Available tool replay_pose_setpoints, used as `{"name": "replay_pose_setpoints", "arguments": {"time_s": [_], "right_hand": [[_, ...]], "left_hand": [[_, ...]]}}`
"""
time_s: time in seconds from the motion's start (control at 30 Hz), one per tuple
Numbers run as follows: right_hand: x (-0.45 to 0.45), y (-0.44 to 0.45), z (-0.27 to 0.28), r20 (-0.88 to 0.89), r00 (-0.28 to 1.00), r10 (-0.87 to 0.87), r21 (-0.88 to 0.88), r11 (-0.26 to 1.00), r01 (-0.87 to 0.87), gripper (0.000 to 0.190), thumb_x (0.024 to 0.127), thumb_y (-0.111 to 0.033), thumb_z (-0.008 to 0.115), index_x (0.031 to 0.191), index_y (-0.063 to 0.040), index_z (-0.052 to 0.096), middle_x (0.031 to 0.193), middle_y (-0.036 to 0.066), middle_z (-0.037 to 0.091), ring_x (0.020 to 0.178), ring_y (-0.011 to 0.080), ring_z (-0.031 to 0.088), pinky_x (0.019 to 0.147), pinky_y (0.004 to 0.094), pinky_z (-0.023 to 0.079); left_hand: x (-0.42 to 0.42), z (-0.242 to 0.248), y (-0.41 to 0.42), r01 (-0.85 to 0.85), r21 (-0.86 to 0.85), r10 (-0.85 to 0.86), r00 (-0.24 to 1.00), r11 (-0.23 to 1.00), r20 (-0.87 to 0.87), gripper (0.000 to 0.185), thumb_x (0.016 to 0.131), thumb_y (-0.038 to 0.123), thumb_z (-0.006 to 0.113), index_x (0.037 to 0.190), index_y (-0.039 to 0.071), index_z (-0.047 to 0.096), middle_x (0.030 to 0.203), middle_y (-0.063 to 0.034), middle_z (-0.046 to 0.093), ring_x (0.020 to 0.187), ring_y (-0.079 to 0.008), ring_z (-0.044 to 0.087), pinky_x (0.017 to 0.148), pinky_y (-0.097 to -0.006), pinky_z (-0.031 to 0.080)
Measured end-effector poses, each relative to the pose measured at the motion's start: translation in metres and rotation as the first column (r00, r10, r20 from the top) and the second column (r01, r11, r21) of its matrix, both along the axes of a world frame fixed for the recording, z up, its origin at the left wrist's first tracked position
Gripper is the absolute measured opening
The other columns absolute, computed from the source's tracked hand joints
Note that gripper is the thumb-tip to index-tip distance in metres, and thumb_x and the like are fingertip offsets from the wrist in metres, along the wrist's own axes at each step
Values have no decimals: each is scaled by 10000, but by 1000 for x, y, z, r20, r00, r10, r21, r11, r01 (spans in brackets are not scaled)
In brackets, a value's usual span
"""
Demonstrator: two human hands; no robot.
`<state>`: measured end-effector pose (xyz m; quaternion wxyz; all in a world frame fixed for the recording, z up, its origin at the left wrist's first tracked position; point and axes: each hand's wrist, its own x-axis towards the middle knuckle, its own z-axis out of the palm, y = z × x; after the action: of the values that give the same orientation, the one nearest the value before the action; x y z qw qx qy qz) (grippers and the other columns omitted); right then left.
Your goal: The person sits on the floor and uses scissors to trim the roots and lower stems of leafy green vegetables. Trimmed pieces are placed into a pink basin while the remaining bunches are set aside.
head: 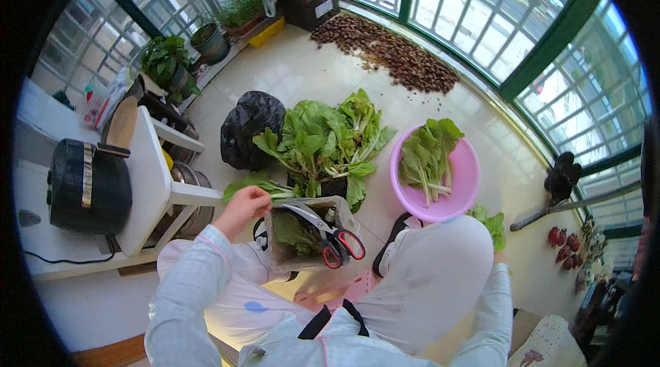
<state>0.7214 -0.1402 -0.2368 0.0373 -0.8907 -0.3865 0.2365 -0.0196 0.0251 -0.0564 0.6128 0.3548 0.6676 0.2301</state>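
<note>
My left hand [246, 208] hovers by the left rim of a plastic bin [337, 212], fingers curled together. Just beyond it lies a leafy stalk [276, 193]; whether the fingertips pinch anything is unclear. Scissors [327, 235] with red-and-black handles rest across the bin, blades spread, over green scraps [296, 233]. Behind the bin is a heap of leafy greens [322, 140]. My right hand [500, 257] is down beside my right knee, which hides most of it, and holds leafy greens [490, 225]. More cut greens [430, 155] sit in a pink basin [466, 184].
A black plastic bag [252, 130] touches the heap. At left, a black appliance [90, 186] stands by a white stool [149, 181]. Dried brown pods or nuts [386, 52] spread below the barred windows. Red onions [564, 248] and a wooden pole [577, 204] are at right.
</note>
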Motion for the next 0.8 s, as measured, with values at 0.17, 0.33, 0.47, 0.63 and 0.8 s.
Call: {"name": "replay_pose_setpoints", "arguments": {"time_s": [0.17,0.33,0.47,0.63,0.8], "right_hand": [[-74,160,179,-409,878,247,342,934,-103,272,942,-203,547,793,18,599,650,38,577,584,115,524,555,267,432],[-283,230,294,-96,597,796,400,581,-709,177,872,-160,620,968,-12,640,907,169,622,815,348,615,741,383,503],[-390,206,317,124,333,935,355,272,-894,211,790,-157,693,971,-73,624,847,107,600,803,314,611,718,412,489],[-412,236,287,14,381,924,281,362,-889,166,810,-148,674,934,-57,611,852,107,607,787,312,610,695,414,485],[-418,234,254,-396,266,879,248,381,-891,170,842,-183,637,940,-49,599,857,133,599,790,328,616,685,434,499]], "left_hand": [[-25,-32,46,30,58,-24,994,998,-109,289,946,290,564,910,17,652,857,-50,663,786,-157,615,709,-296,487],[-50,-88,62,340,93,-199,727,936,-657,264,912,282,602,974,42,693,912,-109,680,895,-291,627,818,-382,482],[-56,-136,67,718,-138,-547,376,682,-748,298,837,245,684,1094,93,674,1148,-113,612,1157,-292,505,973,-440,412],[-57,-194,72,917,-218,-616,37,334,-787,591,753,272,768,1273,102,545,1247,-81,544,1230,-278,449,1058,-498,315],[-50,-235,76,900,-267,-659,30,346,-752,654,751,274,779,1300,79,483,1299,-122,501,1277,-289,419,1090,-517,271]]}}
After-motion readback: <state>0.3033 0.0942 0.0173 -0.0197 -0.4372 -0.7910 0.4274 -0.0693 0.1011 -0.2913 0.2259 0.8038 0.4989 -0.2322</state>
